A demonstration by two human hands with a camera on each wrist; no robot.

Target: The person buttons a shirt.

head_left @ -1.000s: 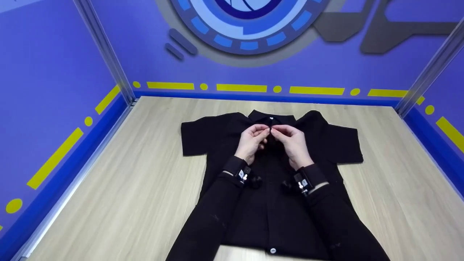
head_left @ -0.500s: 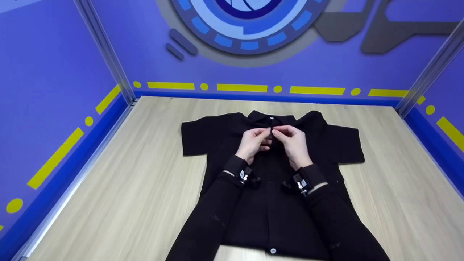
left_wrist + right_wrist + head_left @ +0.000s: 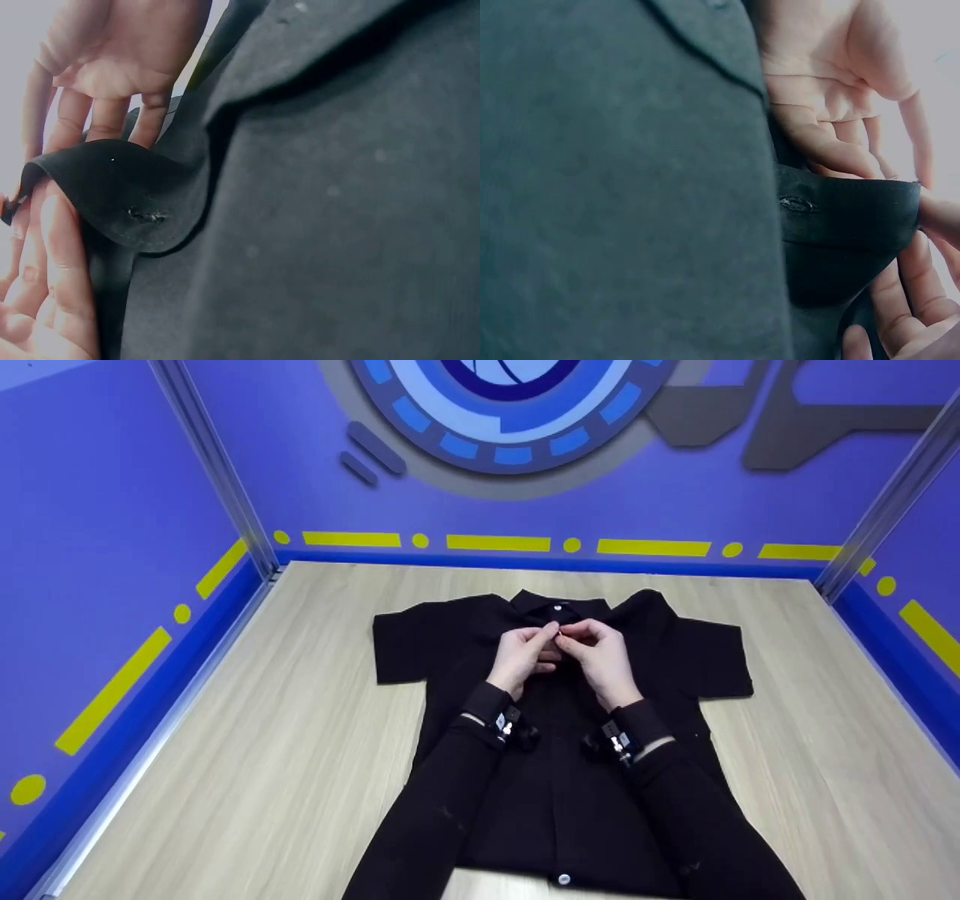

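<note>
A black short-sleeved shirt [image 3: 517,810] lies front up, collar toward the back. Just below its collar, my left hand [image 3: 520,656] pinches the front placket between thumb and index finger. Facing it, my right hand [image 3: 606,660] pinches the same strip, fingertips close to the left ones. Between them shows a small pale spot, perhaps a button. Both wrist views show the lifted placket [image 3: 112,180] curving between the fingers, with a stitched buttonhole [image 3: 799,204] in it. A white button [image 3: 557,607] sits at the collar, another white button [image 3: 564,879] at the hem.
The shirt rests on a light wood-grain table [image 3: 300,750]. Blue-purple panels [image 3: 480,517] with yellow markings stand at the back and both sides. Metal posts [image 3: 225,472] mark the back corners. Each wrist wears a black strap with a small device [image 3: 622,740].
My right thumb has slid down a little and its index finger bends more over the placket. The pale spot now shows between the fingertips. My left hand has barely moved.
</note>
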